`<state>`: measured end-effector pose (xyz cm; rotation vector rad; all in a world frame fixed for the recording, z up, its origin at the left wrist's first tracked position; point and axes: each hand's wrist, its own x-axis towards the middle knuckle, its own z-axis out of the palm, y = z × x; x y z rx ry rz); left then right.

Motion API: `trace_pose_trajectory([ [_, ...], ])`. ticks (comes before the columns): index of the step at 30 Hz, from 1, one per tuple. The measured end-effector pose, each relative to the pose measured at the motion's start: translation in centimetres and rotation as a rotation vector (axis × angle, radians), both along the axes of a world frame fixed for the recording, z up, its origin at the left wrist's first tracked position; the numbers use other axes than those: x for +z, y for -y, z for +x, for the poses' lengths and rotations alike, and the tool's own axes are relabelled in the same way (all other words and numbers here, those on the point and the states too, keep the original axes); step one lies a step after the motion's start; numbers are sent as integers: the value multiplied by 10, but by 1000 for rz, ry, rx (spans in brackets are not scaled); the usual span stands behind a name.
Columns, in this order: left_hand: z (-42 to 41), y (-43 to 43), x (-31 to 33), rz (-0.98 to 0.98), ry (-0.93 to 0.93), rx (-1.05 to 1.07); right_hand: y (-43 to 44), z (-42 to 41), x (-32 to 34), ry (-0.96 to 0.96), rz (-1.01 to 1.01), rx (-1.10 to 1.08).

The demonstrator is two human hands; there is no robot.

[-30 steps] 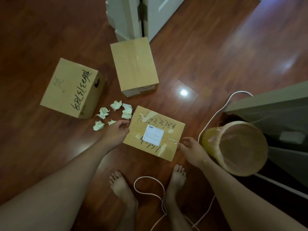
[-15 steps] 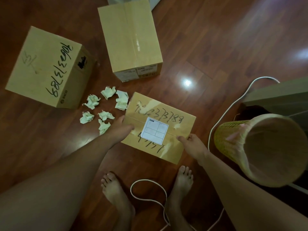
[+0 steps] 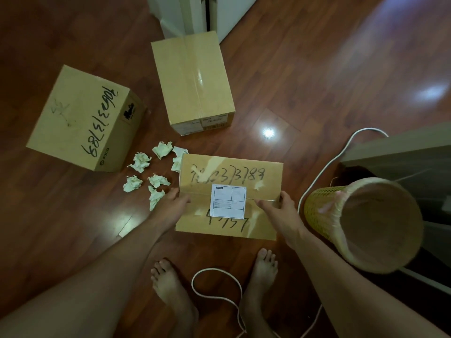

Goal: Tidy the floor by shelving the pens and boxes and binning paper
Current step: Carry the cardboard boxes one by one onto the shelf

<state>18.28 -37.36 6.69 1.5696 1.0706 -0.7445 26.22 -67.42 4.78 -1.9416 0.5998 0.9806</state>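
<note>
- Dark wood floor [image 3: 317,81] fills the frame, with a yellow bin [image 3: 366,223] at the right.
- My left hand [image 3: 170,208] and right hand [image 3: 283,213] grip the sides of the labelled box [image 3: 229,174] in the middle, fingers clenched on it.
- I think little is done: two more boxes [image 3: 80,118] [image 3: 192,81] wait at upper left, and paper balls [image 3: 148,174] lie unbinned.
- I see no pens.

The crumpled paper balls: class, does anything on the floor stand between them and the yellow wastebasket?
Yes. The labelled box, gripped by the left hand and right hand, sits between the paper balls and the wastebasket. A white cable also runs beside the basket.
</note>
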Motion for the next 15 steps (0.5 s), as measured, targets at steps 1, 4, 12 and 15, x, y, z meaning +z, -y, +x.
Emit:
trace_pose_trajectory([
  [1, -1, -1, 14, 1, -5, 3, 0, 1, 14, 30, 8, -6],
  [4, 0, -3, 62, -13, 36, 31, -3, 7, 69, 95, 0, -7],
  [12, 15, 2, 277, 55, 253, 53, -5, 15, 283, 225, -105, -53],
  [15, 15, 6, 372, 91, 335, 24, 1, 6, 383, 277, -120, -86],
])
